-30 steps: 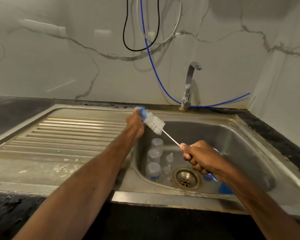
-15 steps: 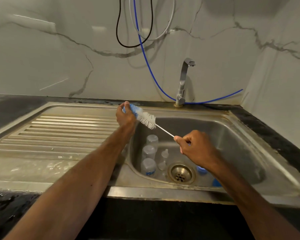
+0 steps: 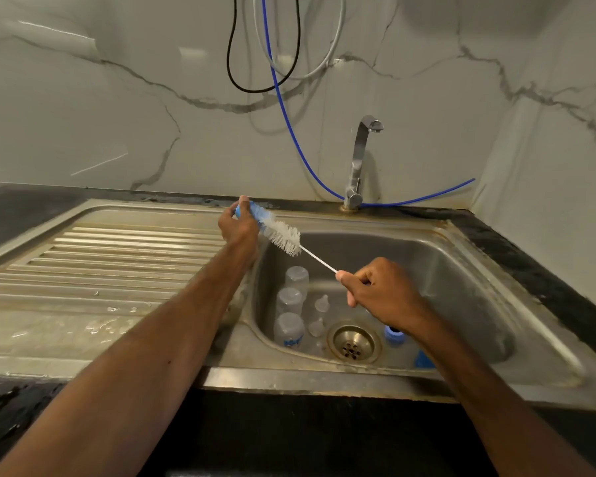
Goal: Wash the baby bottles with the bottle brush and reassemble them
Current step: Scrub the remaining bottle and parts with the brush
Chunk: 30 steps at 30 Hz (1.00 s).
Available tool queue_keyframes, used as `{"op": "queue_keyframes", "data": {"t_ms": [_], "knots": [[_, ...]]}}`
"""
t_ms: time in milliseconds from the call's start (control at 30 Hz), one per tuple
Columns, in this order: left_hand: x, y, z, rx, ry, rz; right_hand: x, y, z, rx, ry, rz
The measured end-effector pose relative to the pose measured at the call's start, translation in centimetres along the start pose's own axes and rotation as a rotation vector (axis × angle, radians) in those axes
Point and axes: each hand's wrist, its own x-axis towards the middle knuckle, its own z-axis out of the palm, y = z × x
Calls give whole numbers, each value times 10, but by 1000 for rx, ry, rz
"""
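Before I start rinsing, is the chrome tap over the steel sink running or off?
Off. No stream falls from the chrome tap into the stainless steel sink.

Your bottle brush (image 3: 283,237) has white bristles and a blue end. The bottles (image 3: 289,330) are clear, the rings (image 3: 394,335) blue, the sink (image 3: 461,270) dull silver, the wall (image 3: 117,115) white with grey veins.
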Motion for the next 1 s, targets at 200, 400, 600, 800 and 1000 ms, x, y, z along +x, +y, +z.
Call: {"op": "queue_keyframes", "data": {"t_ms": [200,400,600,800,1000], "knots": [[11,5,-11,6,-24,68,-8,7,-19,217,-129,173],[3,7,-8,26,-36,51,-5,16,-31,67,71,258],[-42,15,17,-174,-497,-157,-1,13,-29,213,190,283],[-69,17,28,-251,-716,-361,-2,3,-28,505,38,396],[-70,20,23,-368,-723,-429,-3,-1,-22,459,0,387]]}}
